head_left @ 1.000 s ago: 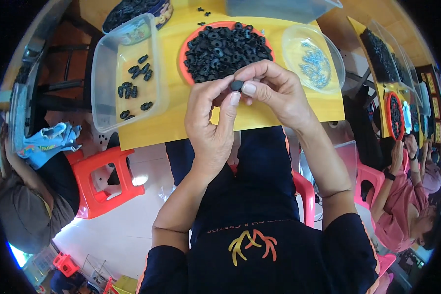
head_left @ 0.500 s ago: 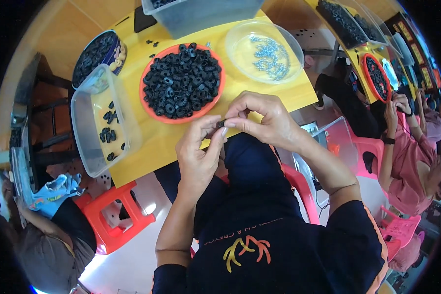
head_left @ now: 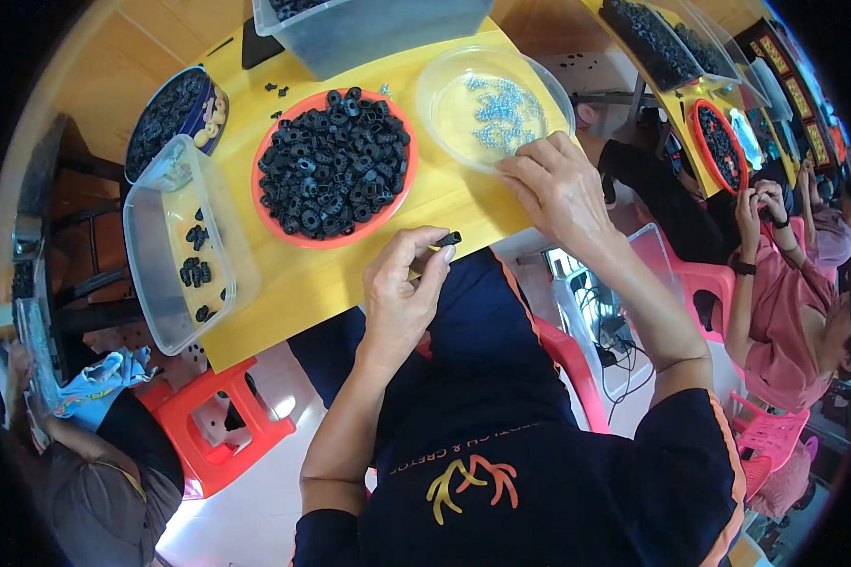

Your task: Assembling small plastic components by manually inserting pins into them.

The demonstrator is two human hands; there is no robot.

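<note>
My left hand (head_left: 402, 293) pinches a small black plastic part (head_left: 449, 239) between thumb and forefinger, just off the near edge of the yellow table. My right hand (head_left: 563, 194) is at the near right rim of a round clear plastic tub (head_left: 435, 128), its fingers half bent and apart. Inside the tub lie many tiny silvery metal pieces (head_left: 503, 111). To the left of the tub stands an orange-red bowl (head_left: 408, 184) heaped with black plastic parts (head_left: 331, 165).
A clear rectangular box (head_left: 147, 274) with several black parts stands at the table's left edge. Behind it is a round tub (head_left: 172, 113) full of black parts. A big clear bin (head_left: 378, 42) occupies the back. Co-workers sit at left and right; a red stool (head_left: 222, 425) stands at left.
My right hand has left the black part and moved up and right to the clear tub. The left hand keeps the part and has shifted slightly right. The view has turned a little.
</note>
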